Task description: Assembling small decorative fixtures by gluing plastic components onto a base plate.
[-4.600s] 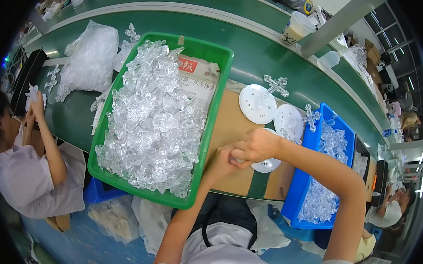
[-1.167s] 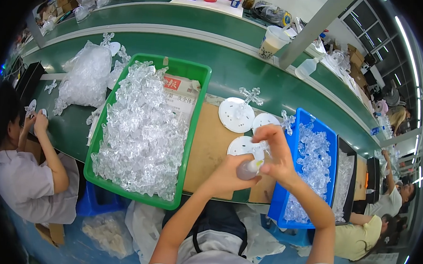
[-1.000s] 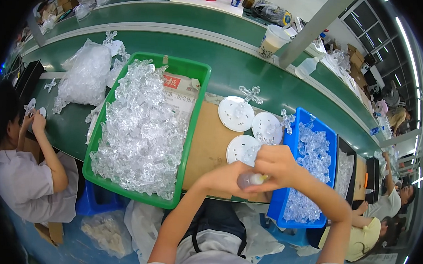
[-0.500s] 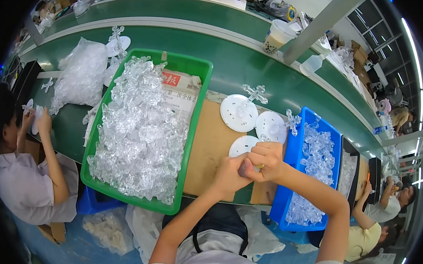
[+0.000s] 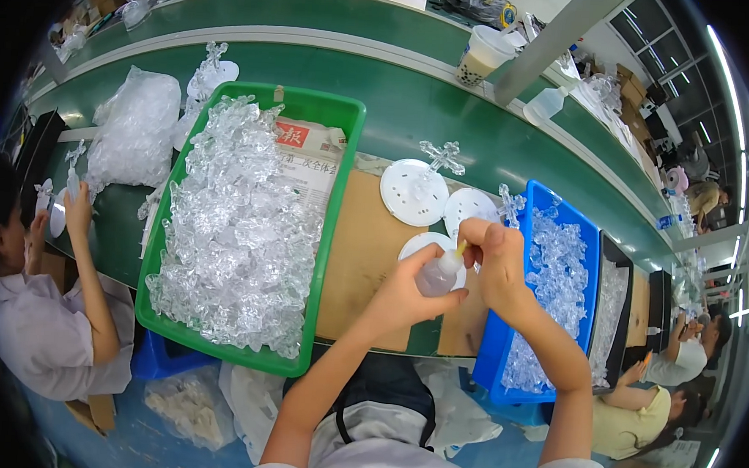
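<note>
My left hand (image 5: 398, 298) is wrapped round a small translucent squeeze bottle (image 5: 437, 277) with a whitish top, held tilted above the bench. At the bottle's top, my right hand (image 5: 502, 264) pinches its thin yellow tip (image 5: 461, 249) between thumb and fingers. Just beyond my hands lie three round white discs with small holes: a far one (image 5: 410, 204), a right one (image 5: 467, 207) and a near one (image 5: 421, 241) partly covered by my left hand. Clear plastic crosses stand at the far disc (image 5: 442, 157) and the right disc (image 5: 509, 205).
A green tray (image 5: 351, 140), heaped with clear plastic pieces (image 5: 239, 235), stands left. To the right is a blue bin (image 5: 493, 359) of similar pieces. Brown cardboard (image 5: 356, 267) covers the bench between them. A drink cup (image 5: 484, 55) sits beyond. A co-worker (image 5: 56, 327) works at left.
My hands have turned and drawn slightly apart, so the bottle and its yellow tip now show clearly. The view has shifted slightly. The co-worker at left has raised a hand holding a clear piece.
</note>
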A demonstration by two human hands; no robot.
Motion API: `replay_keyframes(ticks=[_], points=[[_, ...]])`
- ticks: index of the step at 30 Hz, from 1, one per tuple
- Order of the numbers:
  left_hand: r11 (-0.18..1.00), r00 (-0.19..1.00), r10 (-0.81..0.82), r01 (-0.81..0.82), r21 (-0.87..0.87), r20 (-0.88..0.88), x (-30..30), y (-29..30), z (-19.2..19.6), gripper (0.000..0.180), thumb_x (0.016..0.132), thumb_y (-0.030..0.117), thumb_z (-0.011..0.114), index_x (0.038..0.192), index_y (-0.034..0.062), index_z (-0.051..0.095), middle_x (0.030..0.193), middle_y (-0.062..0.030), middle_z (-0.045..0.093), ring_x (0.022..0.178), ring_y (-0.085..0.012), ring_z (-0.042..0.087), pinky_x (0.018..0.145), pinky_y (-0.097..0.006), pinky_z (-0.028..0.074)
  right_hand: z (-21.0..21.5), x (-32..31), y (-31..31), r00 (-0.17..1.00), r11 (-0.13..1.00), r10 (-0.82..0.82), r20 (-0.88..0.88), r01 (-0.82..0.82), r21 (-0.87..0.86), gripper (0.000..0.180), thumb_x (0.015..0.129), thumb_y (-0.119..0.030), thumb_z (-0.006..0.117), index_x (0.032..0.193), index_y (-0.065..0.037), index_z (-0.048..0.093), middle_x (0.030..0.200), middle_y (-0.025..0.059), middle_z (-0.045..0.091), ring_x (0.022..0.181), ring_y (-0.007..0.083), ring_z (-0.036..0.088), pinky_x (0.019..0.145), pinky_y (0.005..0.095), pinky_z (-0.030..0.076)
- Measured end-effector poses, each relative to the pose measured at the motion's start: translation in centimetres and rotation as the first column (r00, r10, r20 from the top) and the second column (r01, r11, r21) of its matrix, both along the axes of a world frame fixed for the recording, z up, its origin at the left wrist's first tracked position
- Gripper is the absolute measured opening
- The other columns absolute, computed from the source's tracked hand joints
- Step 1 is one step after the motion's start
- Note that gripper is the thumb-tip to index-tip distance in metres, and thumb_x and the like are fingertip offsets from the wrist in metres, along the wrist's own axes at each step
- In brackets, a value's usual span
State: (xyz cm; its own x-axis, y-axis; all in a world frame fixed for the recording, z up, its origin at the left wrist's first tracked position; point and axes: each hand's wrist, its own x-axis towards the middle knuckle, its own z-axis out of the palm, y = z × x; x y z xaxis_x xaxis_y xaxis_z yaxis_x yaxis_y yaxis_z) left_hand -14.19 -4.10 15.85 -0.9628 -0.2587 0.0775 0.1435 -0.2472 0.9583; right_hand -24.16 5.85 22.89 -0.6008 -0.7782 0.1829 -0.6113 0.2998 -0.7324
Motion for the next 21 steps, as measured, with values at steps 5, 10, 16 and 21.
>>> replay_keyframes(ticks=[5,10,16,21], points=[[0.972,0.977,-0.155,0.125,0.199,0.146,0.2,-0.8,1.9,0.036,0.071,0.017,0.073,0.096,0.0041,0.05,0.079,-0.0029,0.058,0.07,-0.0081,0.057,0.057,-0.022,0.046,2.8,-1.1,0.1,0.963,0.991,0.052,0.266,-0.084,0.109,0.077,0.092,-0.059,0.007,0.058,-0.002,0.048,0.054,0.0022,0.046,0.054,0.0105,0.043,0.057,0.0237,0.036],[0.987,0.994,0.11,-0.108,0.117,-0.011,0.2,-0.4,2.5,0.03,0.072,0.013,0.074,0.092,0.0041,0.054,0.071,-0.0008,0.057,0.06,-0.0069,0.056,0.048,-0.021,0.044,2.8,-4.2,1.2,0.995,0.996,-0.08,0.059,0.078,0.037,0.044,0.092,-0.037,0.043,0.073,-0.001,0.059,0.071,0.0061,0.059,0.072,0.0164,0.055,0.065,0.0275,0.041],[0.697,0.795,0.572,-0.6,-0.393,-0.2,1.7,0.6,-4.7,0.026,0.071,0.011,0.075,0.082,0.0021,0.053,0.064,-0.0045,0.057,0.06,-0.0073,0.056,0.05,-0.024,0.045,1.9,-5.2,-1.7,0.48,0.971,-0.066,-0.875,0.233,0.055,0.016,0.08,-0.02,0.061,0.091,-0.009,0.063,0.106,0.0078,0.06,0.1,0.0282,0.055,0.088,0.0386,0.04],[0.637,0.747,0.645,-0.642,-0.426,-0.16,4.0,0.7,-8.4,0.026,0.07,0.01,0.076,0.081,0.0022,0.053,0.06,-0.0033,0.056,0.056,-0.0078,0.055,0.051,-0.024,0.046,2.0,-8.2,-12.9,0.767,0.963,0.225,-0.602,-0.081,0.256,0.023,0.079,-0.028,0.06,0.095,-0.011,0.061,0.104,0.011,0.06,0.102,0.0306,0.054,0.092,0.0411,0.039]])
